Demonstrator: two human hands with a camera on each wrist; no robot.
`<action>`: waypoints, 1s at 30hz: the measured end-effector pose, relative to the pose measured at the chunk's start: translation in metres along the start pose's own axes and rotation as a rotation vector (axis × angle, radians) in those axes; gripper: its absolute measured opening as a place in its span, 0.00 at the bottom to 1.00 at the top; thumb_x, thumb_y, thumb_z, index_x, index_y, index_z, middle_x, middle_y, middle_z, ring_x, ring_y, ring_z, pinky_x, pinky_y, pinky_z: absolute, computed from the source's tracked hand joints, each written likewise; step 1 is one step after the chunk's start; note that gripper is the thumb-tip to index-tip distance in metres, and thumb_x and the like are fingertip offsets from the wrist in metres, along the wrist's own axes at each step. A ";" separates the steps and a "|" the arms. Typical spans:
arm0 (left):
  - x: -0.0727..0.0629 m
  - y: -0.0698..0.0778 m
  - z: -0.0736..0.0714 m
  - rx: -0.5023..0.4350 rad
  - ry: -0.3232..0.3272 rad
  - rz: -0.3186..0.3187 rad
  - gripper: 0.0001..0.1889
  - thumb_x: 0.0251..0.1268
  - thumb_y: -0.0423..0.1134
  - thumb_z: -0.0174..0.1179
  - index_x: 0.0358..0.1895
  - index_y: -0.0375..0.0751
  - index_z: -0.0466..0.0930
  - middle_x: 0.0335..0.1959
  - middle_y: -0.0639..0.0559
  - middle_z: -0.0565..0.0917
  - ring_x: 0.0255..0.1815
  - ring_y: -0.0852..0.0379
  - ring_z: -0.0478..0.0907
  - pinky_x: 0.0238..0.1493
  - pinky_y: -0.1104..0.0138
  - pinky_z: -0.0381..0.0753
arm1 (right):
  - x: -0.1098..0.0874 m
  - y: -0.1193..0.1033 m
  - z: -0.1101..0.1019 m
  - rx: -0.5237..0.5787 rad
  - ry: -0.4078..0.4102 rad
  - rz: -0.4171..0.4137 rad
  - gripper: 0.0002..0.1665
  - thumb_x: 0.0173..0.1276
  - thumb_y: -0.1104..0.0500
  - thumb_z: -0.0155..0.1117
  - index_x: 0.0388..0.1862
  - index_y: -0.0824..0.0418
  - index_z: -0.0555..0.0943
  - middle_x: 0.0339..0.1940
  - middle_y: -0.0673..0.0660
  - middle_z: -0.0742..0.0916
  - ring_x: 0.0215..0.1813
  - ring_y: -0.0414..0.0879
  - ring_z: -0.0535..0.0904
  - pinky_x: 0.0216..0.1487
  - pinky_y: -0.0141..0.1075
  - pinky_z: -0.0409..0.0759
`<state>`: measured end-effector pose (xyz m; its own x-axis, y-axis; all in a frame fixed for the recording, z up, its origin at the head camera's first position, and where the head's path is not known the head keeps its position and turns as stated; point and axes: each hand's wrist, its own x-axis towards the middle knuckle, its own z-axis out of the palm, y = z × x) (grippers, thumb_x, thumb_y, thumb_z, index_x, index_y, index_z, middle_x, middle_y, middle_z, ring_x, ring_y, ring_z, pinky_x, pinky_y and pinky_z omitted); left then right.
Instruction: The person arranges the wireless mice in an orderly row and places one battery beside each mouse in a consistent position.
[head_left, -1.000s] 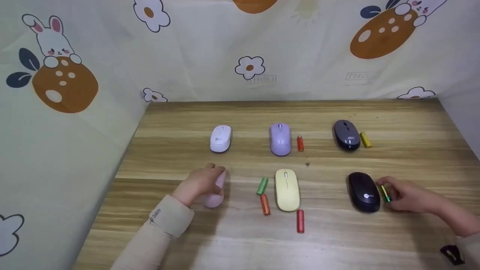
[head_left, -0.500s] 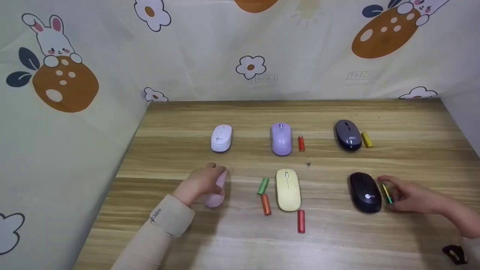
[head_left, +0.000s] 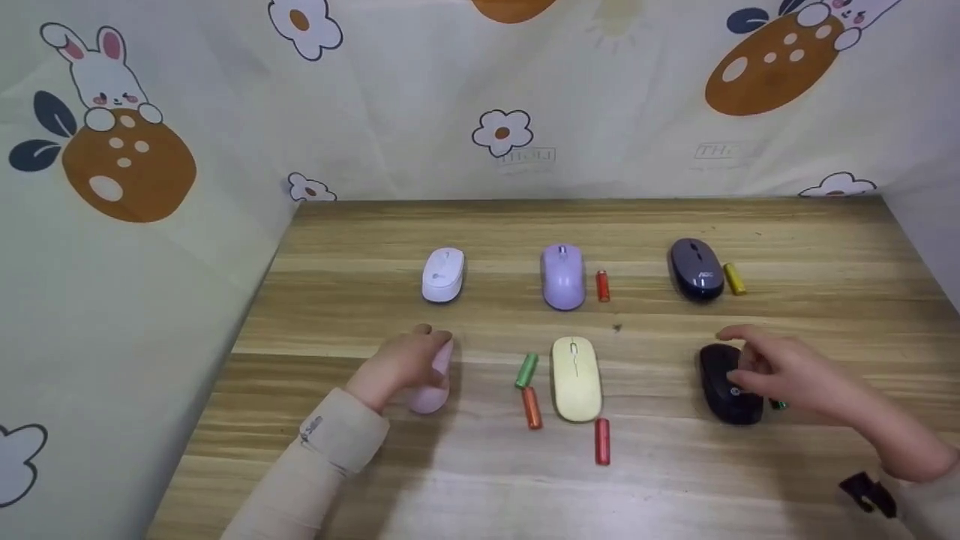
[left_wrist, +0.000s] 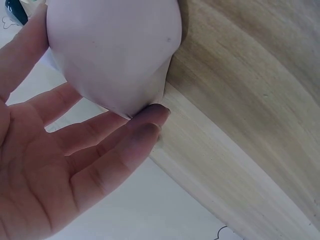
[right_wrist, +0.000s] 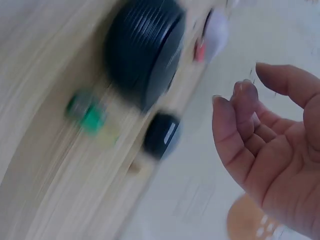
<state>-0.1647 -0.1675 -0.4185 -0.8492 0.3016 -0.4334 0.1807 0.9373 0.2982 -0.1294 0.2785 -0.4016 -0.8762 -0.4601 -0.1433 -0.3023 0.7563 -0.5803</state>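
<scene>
My left hand (head_left: 401,364) grips a pink computer mouse (head_left: 431,399) at the left of the table. In the left wrist view the thumb lies along one side of this mouse and the fingertips meet its lower end. Over the black mouse (head_left: 714,379) on the right hovers my right hand (head_left: 799,379), holding nothing, fingers loosely bent and thumb apart. A green battery (head_left: 778,404) shows beside the black mouse, mostly hidden by that hand; in the blurred right wrist view green and yellowish shapes lie there.
A yellow mouse (head_left: 576,382) sits mid-table among green (head_left: 526,371), orange (head_left: 532,409) and red batteries (head_left: 602,442). Behind are a white mouse (head_left: 443,276), a purple mouse (head_left: 563,277) with a red battery (head_left: 602,286), and a grey mouse (head_left: 696,270) with a yellow battery (head_left: 734,278).
My right hand has left the batteries beside the black mouse and moved left and away from me, over that mouse. The left hand and the pink mouse have stayed put.
</scene>
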 end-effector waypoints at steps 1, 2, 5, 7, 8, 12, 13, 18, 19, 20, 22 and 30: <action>0.000 0.000 0.000 -0.002 0.000 0.002 0.33 0.51 0.34 0.65 0.64 0.37 0.65 0.63 0.31 0.64 0.58 0.33 0.67 0.57 0.45 0.66 | 0.003 -0.009 0.006 0.007 -0.004 -0.025 0.28 0.59 0.62 0.63 0.56 0.71 0.68 0.24 0.47 0.77 0.24 0.32 0.69 0.23 0.29 0.71; 0.000 0.000 0.000 0.004 0.001 0.004 0.33 0.51 0.34 0.65 0.63 0.37 0.66 0.63 0.31 0.64 0.58 0.33 0.67 0.56 0.45 0.66 | 0.006 -0.017 0.014 0.013 -0.008 -0.051 0.26 0.59 0.62 0.63 0.55 0.70 0.69 0.24 0.47 0.76 0.23 0.31 0.68 0.23 0.29 0.71; 0.000 0.000 -0.001 0.012 0.005 0.010 0.33 0.50 0.35 0.65 0.63 0.36 0.66 0.62 0.31 0.65 0.57 0.34 0.68 0.55 0.45 0.67 | 0.016 -0.034 0.037 0.016 -0.047 -0.123 0.24 0.58 0.60 0.64 0.52 0.69 0.72 0.23 0.44 0.77 0.23 0.30 0.68 0.23 0.28 0.71; 0.000 0.000 -0.001 0.018 0.009 0.010 0.33 0.49 0.35 0.66 0.62 0.36 0.66 0.62 0.31 0.65 0.57 0.34 0.69 0.55 0.45 0.67 | 0.021 -0.043 0.053 0.014 -0.074 -0.157 0.22 0.58 0.59 0.64 0.50 0.67 0.74 0.22 0.43 0.76 0.23 0.30 0.68 0.23 0.28 0.71; 0.000 0.001 -0.001 0.022 0.011 0.011 0.33 0.49 0.35 0.66 0.62 0.36 0.66 0.62 0.31 0.65 0.56 0.34 0.69 0.54 0.45 0.68 | 0.023 -0.045 0.061 0.001 -0.079 -0.181 0.22 0.57 0.58 0.65 0.49 0.66 0.74 0.22 0.42 0.76 0.23 0.30 0.68 0.24 0.27 0.72; -0.001 0.001 -0.001 0.015 0.016 0.013 0.33 0.49 0.36 0.66 0.62 0.36 0.67 0.61 0.31 0.66 0.56 0.34 0.69 0.54 0.45 0.68 | 0.029 -0.054 0.086 -0.054 -0.111 -0.235 0.23 0.57 0.54 0.66 0.48 0.64 0.75 0.19 0.41 0.74 0.21 0.30 0.66 0.21 0.26 0.69; -0.001 0.001 -0.001 0.014 0.017 0.012 0.33 0.49 0.36 0.66 0.62 0.36 0.67 0.61 0.31 0.66 0.56 0.35 0.69 0.54 0.45 0.68 | 0.030 -0.056 0.091 -0.076 -0.106 -0.245 0.23 0.56 0.52 0.66 0.47 0.64 0.75 0.18 0.42 0.74 0.20 0.31 0.66 0.20 0.27 0.68; 0.000 0.002 -0.002 0.022 0.022 0.010 0.33 0.49 0.36 0.67 0.62 0.36 0.67 0.61 0.31 0.66 0.56 0.36 0.69 0.55 0.45 0.68 | 0.030 -0.067 0.110 -0.193 -0.069 -0.218 0.29 0.52 0.43 0.67 0.45 0.62 0.75 0.26 0.49 0.81 0.26 0.40 0.75 0.25 0.35 0.74; 0.000 0.002 -0.002 0.024 0.021 0.009 0.33 0.49 0.37 0.67 0.62 0.36 0.67 0.61 0.31 0.66 0.56 0.35 0.69 0.55 0.45 0.68 | 0.030 -0.068 0.113 -0.213 -0.062 -0.205 0.30 0.51 0.42 0.67 0.44 0.62 0.74 0.27 0.51 0.82 0.27 0.42 0.77 0.26 0.36 0.75; 0.000 0.002 -0.001 0.023 0.019 0.009 0.33 0.49 0.37 0.67 0.62 0.36 0.67 0.61 0.31 0.66 0.56 0.35 0.69 0.55 0.45 0.68 | 0.029 -0.069 0.115 -0.228 -0.055 -0.191 0.31 0.50 0.41 0.67 0.45 0.62 0.74 0.29 0.51 0.82 0.29 0.44 0.78 0.28 0.38 0.76; 0.000 0.002 -0.001 0.024 0.017 0.006 0.33 0.49 0.37 0.66 0.62 0.36 0.67 0.61 0.31 0.66 0.56 0.35 0.69 0.55 0.45 0.67 | 0.029 -0.070 0.118 -0.232 -0.052 -0.160 0.34 0.49 0.39 0.67 0.45 0.62 0.74 0.30 0.53 0.82 0.30 0.46 0.79 0.28 0.40 0.76; 0.000 0.001 -0.001 0.017 0.010 0.001 0.33 0.50 0.37 0.66 0.63 0.36 0.66 0.62 0.31 0.65 0.56 0.34 0.69 0.55 0.45 0.67 | 0.028 -0.074 0.124 -0.151 -0.058 -0.075 0.38 0.47 0.40 0.69 0.47 0.67 0.73 0.31 0.57 0.82 0.30 0.49 0.79 0.28 0.42 0.76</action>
<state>-0.1649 -0.1665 -0.4169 -0.8538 0.3008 -0.4250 0.1900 0.9400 0.2836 -0.0848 0.1521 -0.4625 -0.8272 -0.5406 -0.1532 -0.4224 0.7781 -0.4648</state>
